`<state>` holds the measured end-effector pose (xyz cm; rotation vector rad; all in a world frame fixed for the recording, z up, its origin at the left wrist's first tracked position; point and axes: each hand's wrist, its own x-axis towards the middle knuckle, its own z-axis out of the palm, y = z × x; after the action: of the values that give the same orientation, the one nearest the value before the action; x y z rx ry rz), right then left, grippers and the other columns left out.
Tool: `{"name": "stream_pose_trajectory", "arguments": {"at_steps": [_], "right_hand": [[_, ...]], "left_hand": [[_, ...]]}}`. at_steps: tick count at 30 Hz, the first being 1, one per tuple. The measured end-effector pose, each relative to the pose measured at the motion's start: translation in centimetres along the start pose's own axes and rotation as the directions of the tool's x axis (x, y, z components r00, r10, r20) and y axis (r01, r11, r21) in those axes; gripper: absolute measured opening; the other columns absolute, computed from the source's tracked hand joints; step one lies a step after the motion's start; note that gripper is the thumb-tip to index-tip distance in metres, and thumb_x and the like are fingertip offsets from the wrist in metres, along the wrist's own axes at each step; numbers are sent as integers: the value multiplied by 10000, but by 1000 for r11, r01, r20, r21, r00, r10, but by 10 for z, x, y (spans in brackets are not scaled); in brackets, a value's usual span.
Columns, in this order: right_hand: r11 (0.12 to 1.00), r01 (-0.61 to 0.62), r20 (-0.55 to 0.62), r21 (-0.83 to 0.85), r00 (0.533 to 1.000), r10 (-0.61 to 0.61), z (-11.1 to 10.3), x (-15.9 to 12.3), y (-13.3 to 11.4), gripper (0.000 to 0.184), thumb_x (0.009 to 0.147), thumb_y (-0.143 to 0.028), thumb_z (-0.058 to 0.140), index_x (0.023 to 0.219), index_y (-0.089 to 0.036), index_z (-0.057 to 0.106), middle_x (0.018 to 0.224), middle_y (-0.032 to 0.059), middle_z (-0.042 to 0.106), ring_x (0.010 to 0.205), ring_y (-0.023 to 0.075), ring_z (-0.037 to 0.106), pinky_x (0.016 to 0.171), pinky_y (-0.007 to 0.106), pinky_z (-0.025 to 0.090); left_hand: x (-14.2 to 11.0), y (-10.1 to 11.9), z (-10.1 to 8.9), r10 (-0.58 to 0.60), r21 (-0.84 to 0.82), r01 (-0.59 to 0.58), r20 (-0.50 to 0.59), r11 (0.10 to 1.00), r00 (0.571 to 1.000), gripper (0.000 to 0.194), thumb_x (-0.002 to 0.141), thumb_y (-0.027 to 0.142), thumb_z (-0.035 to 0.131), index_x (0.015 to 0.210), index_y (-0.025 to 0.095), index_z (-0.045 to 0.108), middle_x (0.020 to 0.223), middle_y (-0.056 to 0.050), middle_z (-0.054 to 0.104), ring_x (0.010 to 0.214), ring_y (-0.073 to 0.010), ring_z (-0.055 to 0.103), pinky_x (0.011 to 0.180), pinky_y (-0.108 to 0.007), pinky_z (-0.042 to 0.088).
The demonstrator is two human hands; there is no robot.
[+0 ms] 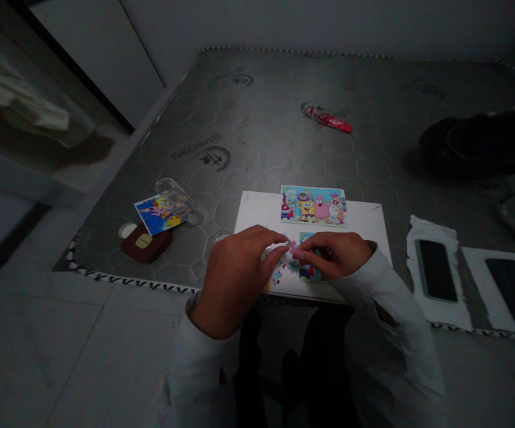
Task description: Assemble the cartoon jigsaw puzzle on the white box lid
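Over a white board (pixel 364 223), both hands meet at a few tiny pink puzzle pieces (pixel 293 247). My left hand (pixel 242 270) pinches at their left side between thumb and index finger. From the right, my right hand (pixel 340 252) grips them with its fingertips, the other fingers curled. Beneath my right hand lies a partly covered, colourful cartoon puzzle section (pixel 306 272). Loose small puzzle pieces (pixel 277 276) are scattered on the board between the hands. A cartoon picture card (pixel 313 207) lies flat at the board's far edge.
At the left, a clear plastic container (pixel 174 199) rests by a blue cartoon card (pixel 157 221) and a brown case (pixel 145 245). A red wrapper-like strip (pixel 328 119) lies farther back. Two phones (pixel 436 270) lie on white sheets at the right, near a black bag-like object (pixel 471 145).
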<state>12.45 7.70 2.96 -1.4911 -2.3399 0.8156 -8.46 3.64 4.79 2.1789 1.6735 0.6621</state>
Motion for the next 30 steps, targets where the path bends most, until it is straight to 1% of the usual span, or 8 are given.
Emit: {"name": "stream_pose_trajectory", "arguments": {"at_steps": [3, 6, 9, 14, 20, 24, 27, 30], "right_hand": [[1000, -2, -11, -9, 1000, 2, 0, 0, 0, 238, 902, -484, 703, 845, -288, 825, 726, 3, 752, 628, 144, 624, 605, 269, 395], [1000, -13, 37, 6, 999, 13, -3, -1, -1, 240, 917, -470, 687, 866, -283, 827, 749, 7, 762, 638, 144, 630, 611, 271, 394], [999, -32, 60, 10, 998, 31, -4, -2, -3, 253, 934, -467, 666, 885, -279, 828, 785, 19, 775, 665, 155, 642, 618, 279, 387], [999, -28, 98, -27, 995, 31, -2, -2, -1, 268, 949, -461, 647, 898, -262, 820, 797, 31, 775, 702, 169, 650, 623, 288, 369], [1000, -22, 80, -3, 997, 22, -2, -2, -3, 221, 946, -418, 674, 890, -259, 817, 767, 23, 761, 658, 153, 630, 620, 283, 376], [1000, -22, 84, 15, 996, 21, -3, -2, -5, 227, 966, -398, 654, 920, -258, 826, 783, 26, 770, 685, 155, 648, 622, 277, 380], [999, -46, 104, 9, 994, 44, -3, -2, -5, 228, 959, -403, 658, 928, -255, 828, 822, 31, 787, 735, 172, 671, 641, 286, 386], [998, -68, 92, 12, 994, 67, -5, -3, -5, 228, 955, -407, 660, 919, -254, 826, 835, 29, 793, 736, 174, 672, 652, 289, 394]], "left_hand": [[0, 0, 1, -1, 12, 0, 12, 1000, 1000, 157, 971, 327, 696, 1067, 272, 806, 1063, -10, 821, 950, -181, 766, 776, -273, 527], [0, 0, 3, 4, 33, -5, 37, 999, 999, 160, 959, 316, 708, 1076, 274, 807, 1056, -9, 818, 912, -187, 764, 754, -282, 519], [1, 0, 5, 5, 45, -8, 50, 999, 999, 154, 971, 320, 686, 1046, 271, 812, 1032, -12, 818, 889, -194, 761, 740, -290, 511], [2, 1, 8, 6, 41, -10, 83, 999, 997, 152, 972, 323, 683, 1047, 282, 809, 1022, -9, 818, 888, -200, 759, 720, -294, 508], [2, 1, 8, -40, 63, 34, 91, 997, 995, 156, 958, 324, 700, 1060, 286, 811, 1037, -13, 817, 893, -216, 764, 708, -306, 505], [2, 0, 8, -47, 95, 36, 111, 995, 993, 154, 965, 331, 692, 1048, 287, 813, 1053, -21, 819, 894, -225, 763, 715, -312, 500], [3, 1, 9, -37, 102, 24, 124, 995, 992, 166, 976, 350, 674, 1050, 283, 806, 1040, -26, 816, 889, -226, 761, 697, -309, 488], [4, 3, 9, -45, 104, 32, 132, 994, 990, 168, 974, 355, 671, 1056, 274, 794, 1026, -25, 810, 859, -216, 753, 681, -302, 475]]}}
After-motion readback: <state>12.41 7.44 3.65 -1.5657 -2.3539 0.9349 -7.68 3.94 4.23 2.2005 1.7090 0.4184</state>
